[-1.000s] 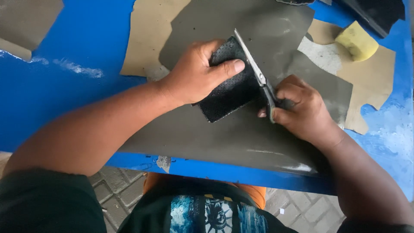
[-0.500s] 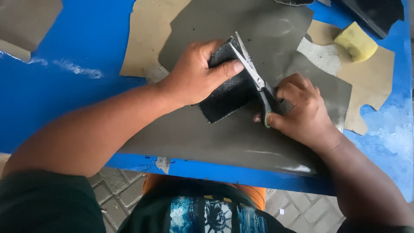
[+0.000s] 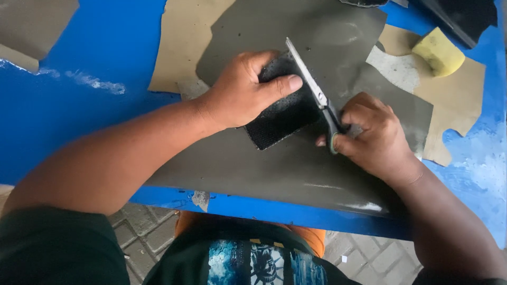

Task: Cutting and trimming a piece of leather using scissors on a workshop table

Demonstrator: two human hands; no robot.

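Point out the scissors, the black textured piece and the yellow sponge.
scissors (image 3: 309, 82), head view, on the blades.
black textured piece (image 3: 282, 119), head view, on its middle.
yellow sponge (image 3: 438, 51), head view, on its top face.

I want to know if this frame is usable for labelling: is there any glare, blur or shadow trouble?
Head view: even daylight, soft shadows under both hands; a small glare streak on the olive sheet near the table edge; scissors and black textured piece sharp; the near forearms and shirt look stretched at the frame's bottom edge.
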